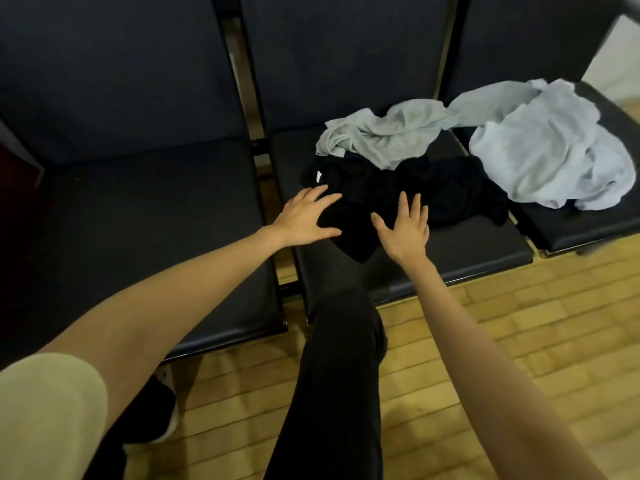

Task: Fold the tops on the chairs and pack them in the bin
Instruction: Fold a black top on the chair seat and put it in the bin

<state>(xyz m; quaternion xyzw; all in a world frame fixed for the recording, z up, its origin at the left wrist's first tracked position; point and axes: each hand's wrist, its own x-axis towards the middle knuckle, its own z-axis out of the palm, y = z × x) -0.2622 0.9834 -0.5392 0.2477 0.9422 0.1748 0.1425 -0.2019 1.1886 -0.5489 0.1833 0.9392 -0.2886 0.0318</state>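
Three tops lie crumpled across the chairs in front of me: a black top [398, 199] on the middle chair seat [450, 251], a grey top [384, 133] bunched behind it against the backrest, and a pale blue top [554, 147] heaped mostly on the right chair seat [588, 226]. I see no bin in this view, so I cannot say where the packing will end.

Neither grip is closed on anything. My left hand [304, 216] is spread flat with straight fingers at the near left edge of the black top, and my right hand [403, 226] is spread the same way over its near part; whether the palms press the cloth or hover just above it I cannot tell.

I judge the black top to be light, soft and limp, with no stiffness to hold a shape, so it will sag and bunch when lifted. A small white tag [319, 176] shows near its far left, probably the neck. I would pinch it at the shoulders either side of that tag, shake it out, and lay it flat on the seat before folding.
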